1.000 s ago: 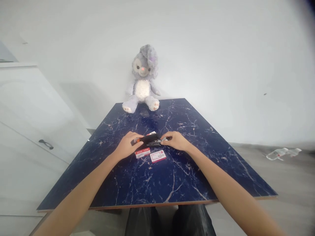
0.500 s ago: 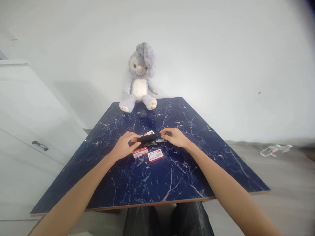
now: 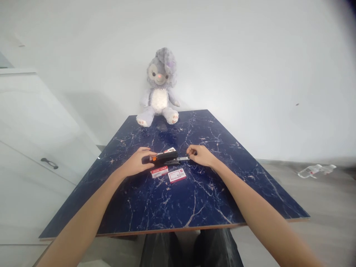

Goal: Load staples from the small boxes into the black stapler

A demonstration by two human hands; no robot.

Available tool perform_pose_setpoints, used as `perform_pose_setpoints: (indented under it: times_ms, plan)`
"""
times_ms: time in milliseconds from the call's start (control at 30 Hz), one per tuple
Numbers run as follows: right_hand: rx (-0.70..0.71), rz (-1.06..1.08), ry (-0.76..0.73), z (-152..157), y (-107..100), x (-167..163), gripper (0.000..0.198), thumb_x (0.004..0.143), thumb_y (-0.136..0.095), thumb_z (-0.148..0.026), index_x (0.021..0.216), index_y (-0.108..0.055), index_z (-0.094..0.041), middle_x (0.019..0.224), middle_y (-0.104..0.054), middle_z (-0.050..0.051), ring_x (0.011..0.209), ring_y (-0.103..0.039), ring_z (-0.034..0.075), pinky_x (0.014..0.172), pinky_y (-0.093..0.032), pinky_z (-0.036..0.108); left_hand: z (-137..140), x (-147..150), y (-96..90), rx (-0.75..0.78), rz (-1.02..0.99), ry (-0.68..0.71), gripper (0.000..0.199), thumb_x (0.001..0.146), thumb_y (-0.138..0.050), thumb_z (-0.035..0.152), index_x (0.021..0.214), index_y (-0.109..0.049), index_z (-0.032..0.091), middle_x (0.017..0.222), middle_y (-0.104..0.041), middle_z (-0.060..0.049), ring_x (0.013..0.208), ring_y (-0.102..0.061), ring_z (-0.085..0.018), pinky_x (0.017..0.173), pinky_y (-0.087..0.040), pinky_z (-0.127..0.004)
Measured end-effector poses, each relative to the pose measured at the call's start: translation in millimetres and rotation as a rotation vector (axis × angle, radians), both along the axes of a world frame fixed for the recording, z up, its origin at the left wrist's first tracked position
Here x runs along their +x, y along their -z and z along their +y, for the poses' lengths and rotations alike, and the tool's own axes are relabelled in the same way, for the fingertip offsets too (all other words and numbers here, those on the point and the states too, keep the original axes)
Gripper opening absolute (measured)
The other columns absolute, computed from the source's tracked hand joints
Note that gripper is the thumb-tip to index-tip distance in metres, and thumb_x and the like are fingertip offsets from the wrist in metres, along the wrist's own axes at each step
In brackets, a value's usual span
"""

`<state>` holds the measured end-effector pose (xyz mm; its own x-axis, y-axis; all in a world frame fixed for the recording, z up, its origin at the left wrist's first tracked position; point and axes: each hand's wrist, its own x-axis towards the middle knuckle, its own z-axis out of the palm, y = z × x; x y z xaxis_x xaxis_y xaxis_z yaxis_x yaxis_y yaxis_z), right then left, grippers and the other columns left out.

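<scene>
A black stapler (image 3: 166, 157) with an orange patch lies across the middle of the blue table. My left hand (image 3: 138, 161) grips its left end between thumb and fingers. From its right end sticks out a silver metal staple tray (image 3: 183, 158). At the tray's tip is my right hand (image 3: 200, 154), thumb and fingers closed in a pinch on it. Just in front of the stapler lie a red and white staple box (image 3: 159, 172) and a second white box with red edges (image 3: 177, 175). Behind it a white printed card or box (image 3: 170, 150) is partly covered.
A grey plush rabbit (image 3: 159, 98) sits at the table's far edge against the wall. The marbled blue table (image 3: 155, 211) has its front edge close to my legs. To the left stands a white cabinet (image 3: 30, 129); a clear plastic bottle (image 3: 311, 170) lies on the floor at right.
My right hand has moved slightly right, and more of the silver tray shows beyond the stapler. My left hand stays at the stapler's left end. The whole view has shifted a little.
</scene>
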<state>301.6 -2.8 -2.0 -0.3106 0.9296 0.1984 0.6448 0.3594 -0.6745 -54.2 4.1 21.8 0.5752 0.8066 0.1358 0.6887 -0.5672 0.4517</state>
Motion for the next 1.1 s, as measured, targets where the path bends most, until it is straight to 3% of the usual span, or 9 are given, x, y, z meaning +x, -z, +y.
perform_pose_setpoints:
  times_ms: [233,500,767,1100]
  plan:
    - [-0.008,-0.011,0.001,-1,4,-6,0.009,0.075,-0.066,-0.025,0.084,-0.068,-0.022,0.079,-0.072,-0.002,0.07,-0.064,0.014,0.068,-0.046,0.024,-3,3,0.0,0.001,-0.005,-0.026,0.047,0.083,-0.068,0.046,0.127,-0.066,0.029,0.132,-0.062,-0.009,0.131,-0.049,-0.031,0.11,-0.041,-0.051]
    - [0.085,-0.095,0.006,-6,6,-20,0.007,0.078,-0.061,-0.022,0.073,-0.067,-0.022,0.071,-0.07,-0.003,0.065,-0.061,0.012,0.069,-0.041,0.025,-3,3,-3.7,-0.02,-0.037,-0.042,0.048,0.081,-0.07,0.047,0.125,-0.067,0.031,0.131,-0.062,-0.008,0.123,-0.056,-0.029,0.111,-0.04,-0.049]
    - [0.175,-0.238,0.167,-15,6,-36,0.02,0.08,-0.066,-0.038,0.069,-0.065,-0.022,0.069,-0.069,-0.001,0.071,-0.06,0.016,0.086,-0.036,0.033,-4,3,-2.4,-0.065,-0.076,-0.033,0.046,0.082,-0.069,0.047,0.125,-0.067,0.03,0.13,-0.063,-0.007,0.116,-0.061,-0.028,0.107,-0.044,-0.049]
    - [0.192,-0.395,0.25,-25,4,-46,0.035,0.083,-0.063,-0.05,0.064,-0.061,-0.021,0.072,-0.067,0.006,0.077,-0.059,0.022,0.081,-0.037,0.036,0,2,0.4,-0.103,-0.118,-0.034,0.049,0.079,-0.071,0.05,0.122,-0.067,0.027,0.125,-0.066,-0.009,0.11,-0.065,-0.029,0.104,-0.046,-0.049]
